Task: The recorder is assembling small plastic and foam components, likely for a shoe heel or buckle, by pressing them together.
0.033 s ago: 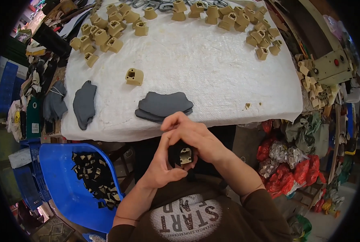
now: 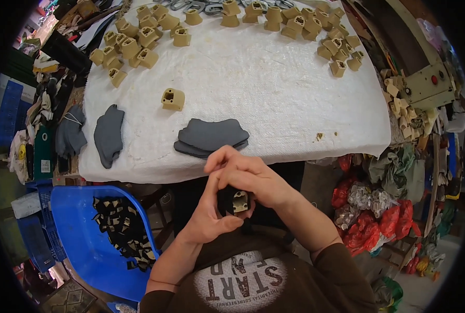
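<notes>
1. Before the brown shirt [image 2: 316, 284], just off the near edge of the white-covered table [image 2: 274, 88]: tan block [image 2: 240, 203] in black wrap [image 2: 224, 201], holed end up.
2. Left hand [image 2: 206, 219] grasps the block, thumb along its near side.
3. Right hand [image 2: 254, 181] bends over the left one's fingers; contact partly hidden, so cannot tell whether it grips too.
4. Grey sheets [image 2: 211, 134] lie stacked on the table near the hands; lone block [image 2: 175, 100] beyond them, to the left.
5. Loose blocks [image 2: 311, 27] cluster along the far side.
6. Blue basin [image 2: 71, 229], lower left, holds black-and-tan pieces [image 2: 125, 228].
</notes>
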### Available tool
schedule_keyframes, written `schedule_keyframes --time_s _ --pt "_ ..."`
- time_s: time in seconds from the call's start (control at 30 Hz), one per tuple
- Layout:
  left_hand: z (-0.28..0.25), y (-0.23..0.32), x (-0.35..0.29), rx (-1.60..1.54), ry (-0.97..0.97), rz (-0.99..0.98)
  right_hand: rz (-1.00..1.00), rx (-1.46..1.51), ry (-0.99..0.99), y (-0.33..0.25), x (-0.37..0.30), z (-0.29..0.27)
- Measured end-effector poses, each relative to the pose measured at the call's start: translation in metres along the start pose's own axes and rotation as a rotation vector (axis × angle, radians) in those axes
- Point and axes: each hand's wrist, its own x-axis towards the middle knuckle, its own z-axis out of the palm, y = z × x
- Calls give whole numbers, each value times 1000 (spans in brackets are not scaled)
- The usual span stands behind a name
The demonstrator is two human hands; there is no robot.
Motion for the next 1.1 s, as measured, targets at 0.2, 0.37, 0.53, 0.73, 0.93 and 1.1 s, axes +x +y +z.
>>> schedule_keyframes --time_s 0.2,0.37,0.53,0.73,0.93,1.1 --pt "-1 -2 -6 160 35 31 -159 -16 -192 15 2 -6" --pt "-3 -5 -8 147 110 78 -402 -451 39 14 -5 9" --pt "-10 -2 -2 -67 134 20 -278 -267 156 31 -18 17" --pt "-5 15 3 -260 257 11 -608 -731 410 24 -26 5" --pt "0 -1 1 1031 398 464 -414 -968 370 23 -19 17" --pt "-11 8 -5 563 297 210 -232 -590 286 18 -23 2"
